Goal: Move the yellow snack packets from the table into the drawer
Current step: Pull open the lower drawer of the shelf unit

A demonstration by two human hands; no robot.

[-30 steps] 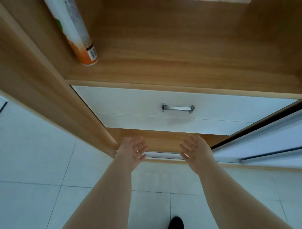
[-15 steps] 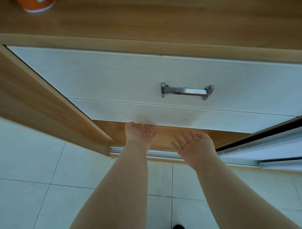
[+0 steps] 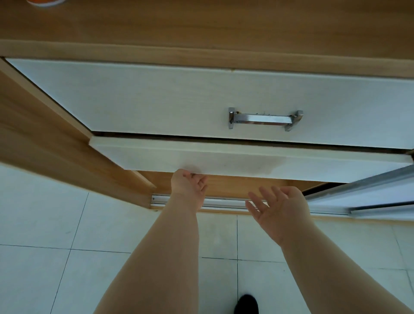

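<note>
Two white drawer fronts sit under a wooden table top. The lower drawer stands slightly pulled out, with a dark gap between it and the upper drawer. My left hand grips the bottom edge of the lower drawer front, fingers hooked under it. My right hand hovers palm up to the right, just below the drawer, with its fingers spread and nothing in it. No yellow snack packets are in view.
The upper drawer carries a metal handle. An orange-bottomed container shows at the top left edge. A wooden side panel runs on the left, a sliding door rail along the floor, and white tiles below.
The lower drawer has come out a little from its flush position. My left hand has closed under its bottom edge. My right hand has drifted slightly right and down.
</note>
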